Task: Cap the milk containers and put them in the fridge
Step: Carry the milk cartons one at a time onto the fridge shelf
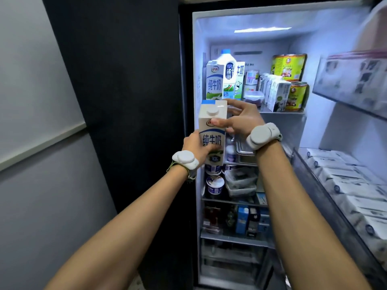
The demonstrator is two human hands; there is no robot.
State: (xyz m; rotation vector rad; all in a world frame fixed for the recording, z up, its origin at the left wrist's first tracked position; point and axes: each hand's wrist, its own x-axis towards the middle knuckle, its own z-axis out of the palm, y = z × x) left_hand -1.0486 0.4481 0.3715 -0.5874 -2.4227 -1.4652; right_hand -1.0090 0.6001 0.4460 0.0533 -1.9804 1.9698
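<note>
My left hand (195,146) grips the capped milk carton (206,130) at 7 o'clock, my right hand (238,120) at 3 o'clock.

A white-and-blue cardboard milk carton (210,136), white round cap (212,111) on, is held upright. The left grip (194,146) curls round the carton's lower half; the right grip (240,120) pinches its top. Behind the carton, the lit open fridge (310,40).

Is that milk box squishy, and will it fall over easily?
Probably stiff: the milk carton shows square edges in the left hand and right hand. Its cap is on, so spills seem unlikely. Tall and narrow, it might tip if bumped.
</note>
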